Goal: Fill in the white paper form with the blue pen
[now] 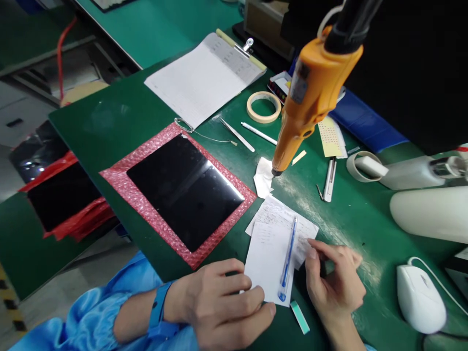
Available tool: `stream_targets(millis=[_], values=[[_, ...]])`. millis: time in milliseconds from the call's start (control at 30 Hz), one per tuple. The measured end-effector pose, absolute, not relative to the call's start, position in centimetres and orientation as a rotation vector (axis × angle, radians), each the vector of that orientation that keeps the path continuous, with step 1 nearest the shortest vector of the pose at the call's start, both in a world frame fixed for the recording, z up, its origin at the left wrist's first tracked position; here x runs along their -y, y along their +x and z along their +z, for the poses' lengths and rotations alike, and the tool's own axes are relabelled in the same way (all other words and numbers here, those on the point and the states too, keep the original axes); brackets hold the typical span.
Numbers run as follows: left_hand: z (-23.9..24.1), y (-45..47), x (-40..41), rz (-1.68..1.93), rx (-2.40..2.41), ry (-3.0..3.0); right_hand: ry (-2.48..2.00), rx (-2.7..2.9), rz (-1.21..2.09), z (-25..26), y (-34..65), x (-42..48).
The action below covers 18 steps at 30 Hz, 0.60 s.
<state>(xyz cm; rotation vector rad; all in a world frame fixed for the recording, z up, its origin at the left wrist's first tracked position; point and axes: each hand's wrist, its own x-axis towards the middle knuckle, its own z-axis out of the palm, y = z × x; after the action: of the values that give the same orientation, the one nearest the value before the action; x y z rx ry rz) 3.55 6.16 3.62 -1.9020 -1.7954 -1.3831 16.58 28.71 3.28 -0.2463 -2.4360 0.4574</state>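
My left hand [223,302] rests on the green mat with its fingers on the left edge of a small white paper slip [265,263]. A blue pen [288,261] lies on top of that slip. My right hand [334,280] pinches the right side of the paper slips, fingers curled. A second handwritten slip [278,214] lies under the first. A black screen panel [185,187] sits on pink bubble wrap [146,204] to the left. An orange electric screwdriver [310,97] hangs above the mat.
A clipboard with paper [204,78], a tape roll [263,106], tweezers [237,135], a white pen [258,132], a utility knife [329,179] and a white mouse [420,297] lie around. More black panels in red wrap [62,200] sit at left. A small teal strip [300,317] lies near the front edge.
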Motion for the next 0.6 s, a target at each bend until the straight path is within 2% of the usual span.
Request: stream_targets(millis=[333, 600], values=[[3.8, 3.5, -6.8, -1.39, 1.74, -1.889, -0.635, 2.153, -0.311, 2.0, 26.3, -35.4], [3.4, 3.7, -7.0, -1.404, 1.722, -1.896, -0.801, 2.242, -0.211, 1.9, 28.4, -36.5]])
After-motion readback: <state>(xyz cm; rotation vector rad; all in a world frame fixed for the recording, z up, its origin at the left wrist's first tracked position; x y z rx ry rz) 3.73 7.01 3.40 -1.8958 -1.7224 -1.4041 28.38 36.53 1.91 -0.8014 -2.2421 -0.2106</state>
